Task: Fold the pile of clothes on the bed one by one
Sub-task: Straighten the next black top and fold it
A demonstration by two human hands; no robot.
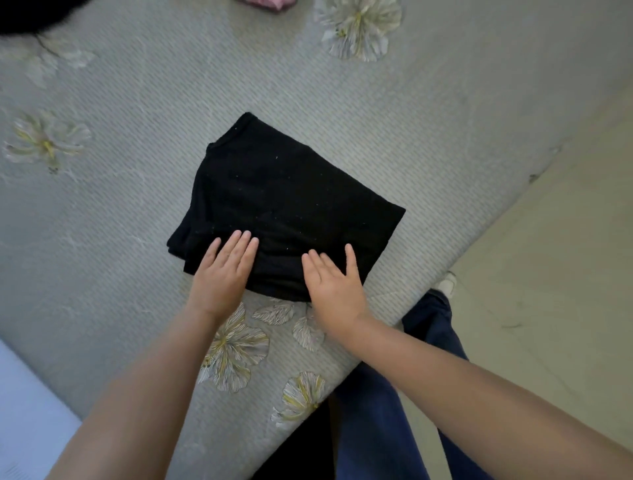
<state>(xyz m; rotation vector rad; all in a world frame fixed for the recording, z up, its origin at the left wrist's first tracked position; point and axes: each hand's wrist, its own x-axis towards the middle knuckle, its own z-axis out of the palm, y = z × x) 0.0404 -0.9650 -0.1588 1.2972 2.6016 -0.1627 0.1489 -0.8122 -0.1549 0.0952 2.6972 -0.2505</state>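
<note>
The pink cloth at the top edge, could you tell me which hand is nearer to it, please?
Left, slightly. Both the left hand and the right hand press the black garment, far below the pink cloth.

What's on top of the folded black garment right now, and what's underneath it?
Both hands lie flat on the near edge of the black garment: left hand, right hand, fingers straight. The garment rests on the grey flowered bedspread. Whatever lies directly under it is covered.
</note>
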